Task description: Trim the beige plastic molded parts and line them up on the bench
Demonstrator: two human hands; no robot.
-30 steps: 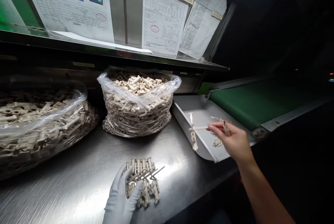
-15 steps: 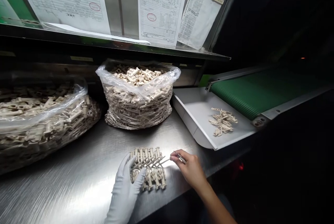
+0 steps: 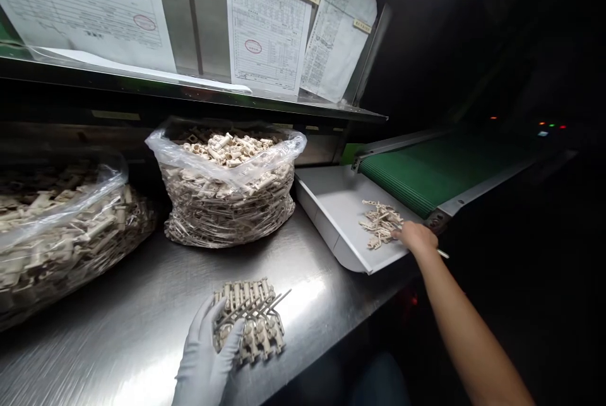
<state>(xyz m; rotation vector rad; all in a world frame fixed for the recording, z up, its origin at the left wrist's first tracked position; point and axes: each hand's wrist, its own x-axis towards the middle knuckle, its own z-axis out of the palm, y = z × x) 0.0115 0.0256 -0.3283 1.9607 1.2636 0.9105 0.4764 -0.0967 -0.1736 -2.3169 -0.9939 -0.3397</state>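
Observation:
My left hand (image 3: 203, 349), in a white glove, curls round the left end of a row of beige moulded parts (image 3: 255, 333) on the metal table. Thin sprue rods stick up across the middle of that row. My bare right hand (image 3: 416, 238) reaches over the front right of the white tray (image 3: 331, 194), at the edge of a small pile of beige parts (image 3: 381, 223). A thin tool (image 3: 443, 254) pokes out from behind the right hand, whose fingers are closed round it.
Two clear plastic bags full of beige parts stand behind, one in the middle (image 3: 227, 204) and one at the left (image 3: 57, 235). A green conveyor belt (image 3: 440, 169) ends over the tray. Papers (image 3: 269, 21) hang above a metal ledge.
My right hand has moved from the row of parts up and right to the pile in the tray. My left hand still holds the row. The view has shifted to the right.

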